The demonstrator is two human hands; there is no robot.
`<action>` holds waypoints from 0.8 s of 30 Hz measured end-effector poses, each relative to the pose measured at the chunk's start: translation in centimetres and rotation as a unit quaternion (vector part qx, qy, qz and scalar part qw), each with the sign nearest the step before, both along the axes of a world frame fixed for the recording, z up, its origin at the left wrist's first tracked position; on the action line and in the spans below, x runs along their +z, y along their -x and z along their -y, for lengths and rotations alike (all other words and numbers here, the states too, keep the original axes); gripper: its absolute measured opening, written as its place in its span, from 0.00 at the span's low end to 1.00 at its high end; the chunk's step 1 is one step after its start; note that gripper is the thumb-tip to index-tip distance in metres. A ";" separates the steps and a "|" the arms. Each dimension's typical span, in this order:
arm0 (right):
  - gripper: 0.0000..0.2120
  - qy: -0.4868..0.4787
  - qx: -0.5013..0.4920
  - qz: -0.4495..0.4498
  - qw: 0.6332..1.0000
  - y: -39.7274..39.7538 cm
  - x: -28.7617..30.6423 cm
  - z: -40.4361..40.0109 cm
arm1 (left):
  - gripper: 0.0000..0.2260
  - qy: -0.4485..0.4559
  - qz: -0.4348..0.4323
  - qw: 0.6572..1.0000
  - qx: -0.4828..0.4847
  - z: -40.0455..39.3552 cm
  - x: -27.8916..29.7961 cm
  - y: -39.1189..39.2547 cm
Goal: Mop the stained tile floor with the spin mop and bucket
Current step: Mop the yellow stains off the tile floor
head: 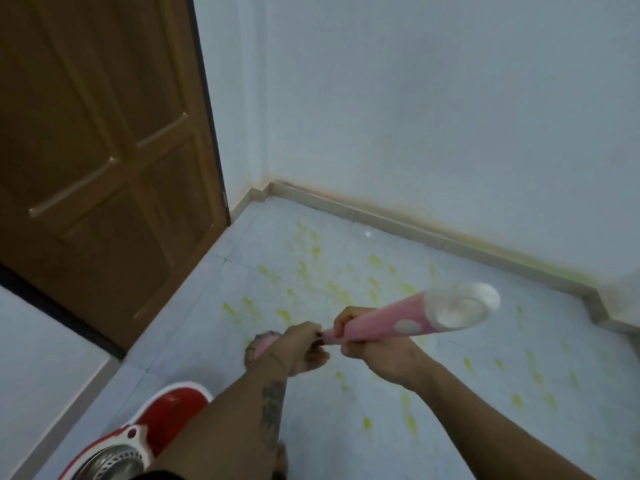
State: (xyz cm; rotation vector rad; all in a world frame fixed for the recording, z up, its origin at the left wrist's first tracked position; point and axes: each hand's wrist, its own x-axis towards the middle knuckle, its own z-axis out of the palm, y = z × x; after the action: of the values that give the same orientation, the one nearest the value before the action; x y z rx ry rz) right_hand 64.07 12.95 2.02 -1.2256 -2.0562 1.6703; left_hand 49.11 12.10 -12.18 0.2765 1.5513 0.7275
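Observation:
The pink mop handle (384, 322) with its white end cap points up towards me at mid-right. My right hand (360, 344) is wrapped round the pink grip. Just left of it, my left hand (301, 344) grips the shaft lower down. The mop head (261, 342), pinkish, shows partly behind my left wrist on the floor. Yellow stains (311, 271) are scattered over the pale tile floor (450, 427). The red and white spin bucket (145, 434) with its metal basket sits at the bottom left, beside my left forearm.
A brown wooden door (104, 150) stands open on the left, its edge reaching over the tiles. White walls with a beige skirting board (415, 226) close the corner behind the stains. A step or ledge (620, 306) lies at the right edge.

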 end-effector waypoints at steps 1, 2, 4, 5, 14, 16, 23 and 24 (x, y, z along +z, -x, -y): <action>0.12 0.006 0.002 -0.002 1.000 0.4 0.0 -0.2 | 0.06 0.002 0.013 1.000 0.011 -0.4 0.1 0.1; 0.12 0.011 0.001 -0.001 1.000 0.7 0.0 -0.5 | 0.08 0.004 0.037 0.999 0.035 -1.0 -0.1 0.2; 0.13 0.014 -0.008 0.005 1.000 1.1 -0.4 -1.2 | 0.13 -0.003 0.061 0.993 0.102 -2.2 -0.3 0.2; 0.14 0.015 -0.012 0.004 1.000 1.2 -0.4 -1.6 | 0.13 -0.006 0.070 0.987 0.141 -3.0 -0.8 0.3; 0.11 0.125 0.001 0.038 0.991 3.8 1.8 -7.0 | 0.12 -0.040 0.118 0.952 0.280 -6.4 -3.6 4.6; 0.11 0.240 -0.010 0.039 0.970 3.6 2.6 -8.1 | 0.16 -0.036 0.116 0.951 0.286 -6.5 -4.6 5.0; 0.22 0.192 0.134 0.318 0.919 6.6 1.4 -7.3 | 0.08 -0.019 0.043 0.962 0.269 -6.0 -6.5 2.4; 0.22 0.184 0.143 0.328 0.916 6.5 0.6 -7.6 | 0.07 -0.014 0.049 0.960 0.274 -6.1 -6.5 2.3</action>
State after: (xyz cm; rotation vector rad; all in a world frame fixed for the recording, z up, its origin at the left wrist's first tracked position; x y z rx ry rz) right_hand 57.54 20.52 2.63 -1.8986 -2.4557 2.0526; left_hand 46.77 18.22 -18.66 -0.1803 1.5337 1.1749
